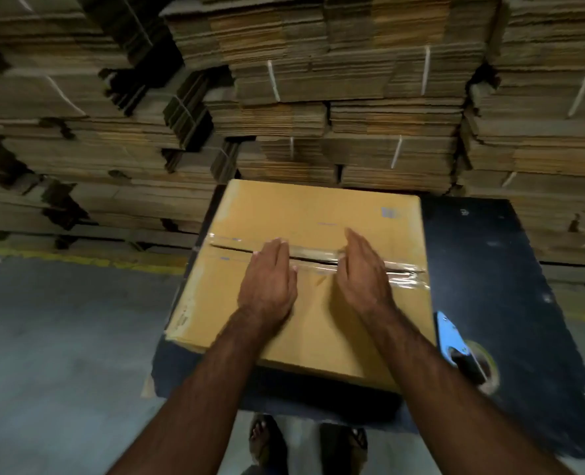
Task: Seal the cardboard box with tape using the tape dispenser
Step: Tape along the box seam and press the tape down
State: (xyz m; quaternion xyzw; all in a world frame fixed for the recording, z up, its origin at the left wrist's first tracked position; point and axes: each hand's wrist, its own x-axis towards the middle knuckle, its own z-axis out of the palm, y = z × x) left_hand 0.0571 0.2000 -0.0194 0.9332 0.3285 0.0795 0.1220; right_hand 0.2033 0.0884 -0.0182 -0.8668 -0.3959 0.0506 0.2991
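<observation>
Box [305, 269] sits on the dark desk [483, 269], its centre seam gaping under wrinkled tape. Your left hand [267, 286] and right hand [363, 275] lie flat, fingers straight. Press both flaps level before reaching for the tape dispenser [462, 351] beside it.

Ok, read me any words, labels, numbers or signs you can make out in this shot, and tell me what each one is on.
No text here is legible.
Small bluish printed mark near the far right corner of the cardboard box: too blurred to read.
Faint bluish marks beside the tape along the top seam: too small to read.
Dark print on the box's near left edge: blurred, unreadable.
Tape dispenser on the dark table: no text visible.
</observation>
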